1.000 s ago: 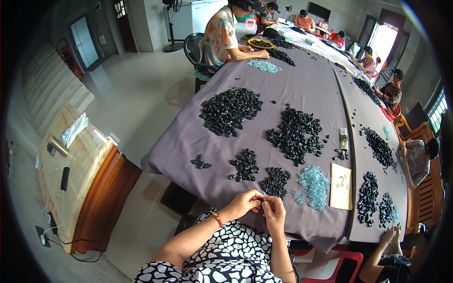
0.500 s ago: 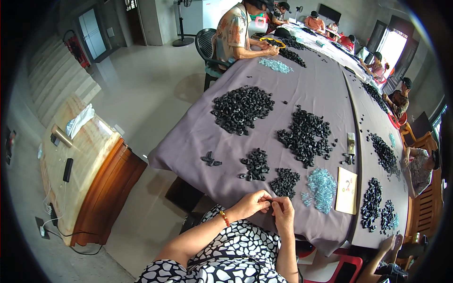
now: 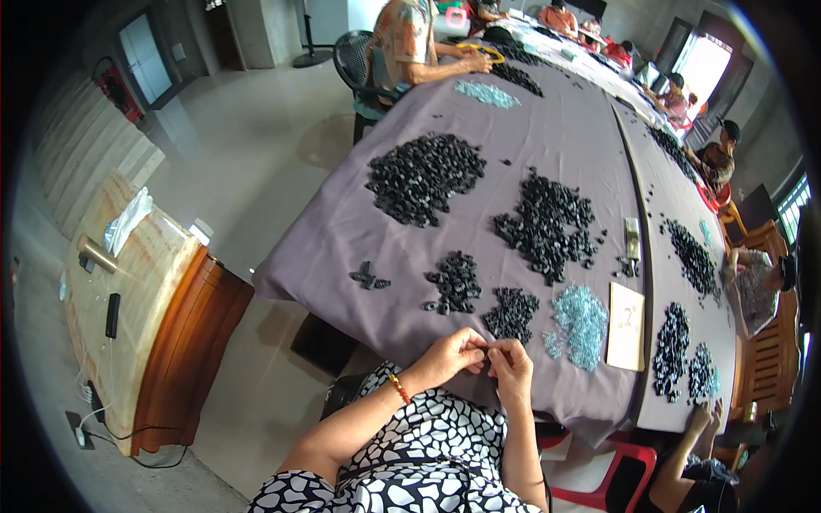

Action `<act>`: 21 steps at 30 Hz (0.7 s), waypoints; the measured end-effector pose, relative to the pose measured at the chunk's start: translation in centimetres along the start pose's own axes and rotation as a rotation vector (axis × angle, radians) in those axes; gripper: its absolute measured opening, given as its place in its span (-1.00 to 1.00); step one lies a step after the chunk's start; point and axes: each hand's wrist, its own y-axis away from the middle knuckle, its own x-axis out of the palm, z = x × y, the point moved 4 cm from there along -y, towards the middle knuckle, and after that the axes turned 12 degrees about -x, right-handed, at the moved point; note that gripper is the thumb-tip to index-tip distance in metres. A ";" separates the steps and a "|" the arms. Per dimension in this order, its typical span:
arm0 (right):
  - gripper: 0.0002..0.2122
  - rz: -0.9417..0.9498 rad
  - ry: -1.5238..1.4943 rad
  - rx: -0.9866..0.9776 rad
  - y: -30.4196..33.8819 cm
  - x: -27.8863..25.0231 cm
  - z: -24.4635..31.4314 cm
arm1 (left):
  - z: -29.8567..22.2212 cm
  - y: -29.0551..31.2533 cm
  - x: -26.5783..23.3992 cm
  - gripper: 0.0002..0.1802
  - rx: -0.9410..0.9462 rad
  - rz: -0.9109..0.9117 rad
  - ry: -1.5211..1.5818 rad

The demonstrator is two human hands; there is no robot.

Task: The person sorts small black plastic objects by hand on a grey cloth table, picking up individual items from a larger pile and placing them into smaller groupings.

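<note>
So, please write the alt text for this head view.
A person's left hand and right hand seem to hold a small dark piece at a covered table, with piles of black parts and bluish pieces; other people sit around it.

Matt tablecloth [image 3: 321,235] (creased), glossy black pieces [image 3: 426,179], wooden cabinet [image 3: 195,342]

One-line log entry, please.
left grip, right grip: close together | between: small dark piece | ahead: nearest black pile | ahead-right: blue pile

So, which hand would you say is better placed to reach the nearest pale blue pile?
The right hand, probably: it is nearer that pale blue pile, which lies ahead and to its right; the left hand sits farther left.
</note>
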 end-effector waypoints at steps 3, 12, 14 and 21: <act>-0.94 -0.009 0.082 -0.013 -0.2 0.6 0.6 | -0.4 0.3 -0.3 -0.75 -0.001 -0.008 0.001; -0.86 0.009 -0.030 0.100 -0.1 -0.2 -0.2 | -1.2 0.3 -0.2 -0.76 -0.034 0.022 0.002; -0.86 -0.003 -0.039 0.106 -0.1 -0.2 -0.1 | -1.1 0.4 -0.2 -0.76 -0.048 0.021 0.005; -0.89 -0.045 -0.051 0.036 0.1 -0.2 -0.9 | -1.0 0.5 0.0 -0.79 -0.077 -0.013 -0.024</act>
